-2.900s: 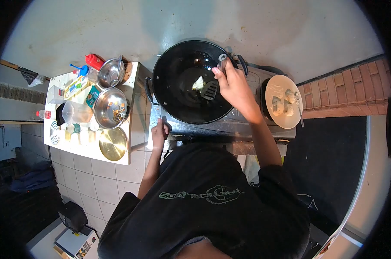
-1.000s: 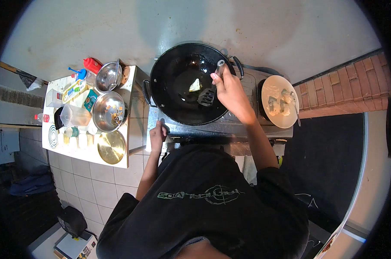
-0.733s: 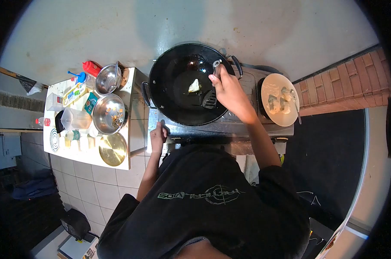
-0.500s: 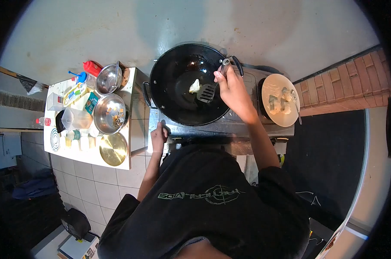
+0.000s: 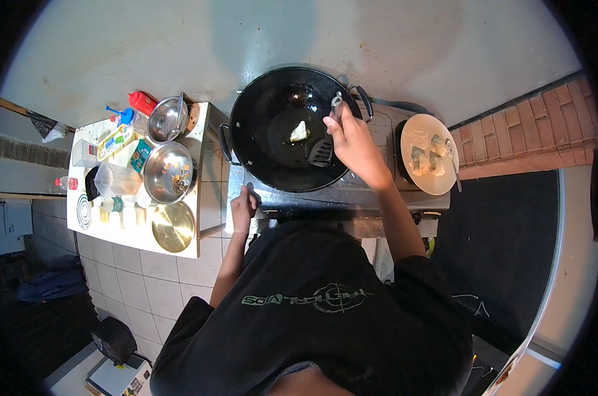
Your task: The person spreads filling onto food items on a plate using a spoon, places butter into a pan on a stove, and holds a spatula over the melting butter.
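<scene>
My right hand [image 5: 357, 148] is closed round the handle of a slotted spatula [image 5: 320, 154], held over the right side of a large black wok [image 5: 262, 165]. The spatula's dark blade is low inside the wok, a little right of a small pale piece of food [image 5: 299, 131]. That piece lies in a shiny film at the middle of the wok. At the stove's front left edge is my left hand [image 5: 242, 210], its fingers curled in; whatever they grip there, if anything, I cannot make out.
To the right, a beige plate [image 5: 423, 127] carries several pale pieces and a utensil. A white table [image 5: 87, 234] on the left holds steel bowls [image 5: 155, 173], a gold-coloured round dish [image 5: 173, 228], a clear jug [image 5: 117, 180] and bottles. The wok stands on a metal stove [image 5: 292, 203].
The spatula blade has moved slightly down and right, away from the pale piece, and its handle has tipped left. My left hand has stayed in place.
</scene>
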The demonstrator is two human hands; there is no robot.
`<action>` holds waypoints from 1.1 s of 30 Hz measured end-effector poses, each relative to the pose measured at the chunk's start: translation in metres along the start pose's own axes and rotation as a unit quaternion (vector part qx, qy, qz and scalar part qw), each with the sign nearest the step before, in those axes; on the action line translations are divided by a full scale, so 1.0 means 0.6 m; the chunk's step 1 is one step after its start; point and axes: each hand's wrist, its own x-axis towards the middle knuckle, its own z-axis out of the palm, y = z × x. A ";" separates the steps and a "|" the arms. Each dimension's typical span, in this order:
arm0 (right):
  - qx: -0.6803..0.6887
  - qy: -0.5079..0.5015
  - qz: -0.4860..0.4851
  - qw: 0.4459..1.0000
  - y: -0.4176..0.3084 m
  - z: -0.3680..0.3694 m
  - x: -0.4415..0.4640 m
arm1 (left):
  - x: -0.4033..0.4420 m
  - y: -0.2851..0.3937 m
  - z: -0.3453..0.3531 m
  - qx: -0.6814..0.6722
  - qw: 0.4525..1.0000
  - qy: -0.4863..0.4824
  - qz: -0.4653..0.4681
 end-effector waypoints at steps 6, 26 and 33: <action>0.033 0.035 -0.007 0.999 -0.007 -0.002 -0.005 | 0.002 -0.007 -0.004 0.004 1.000 0.003 0.004; 0.017 0.002 0.011 1.000 -0.001 -0.004 -0.007 | -0.004 0.012 0.001 0.014 1.000 -0.003 0.002; 0.024 0.029 0.002 0.999 0.006 -0.001 -0.007 | -0.003 0.007 -0.003 0.022 1.000 -0.007 -0.004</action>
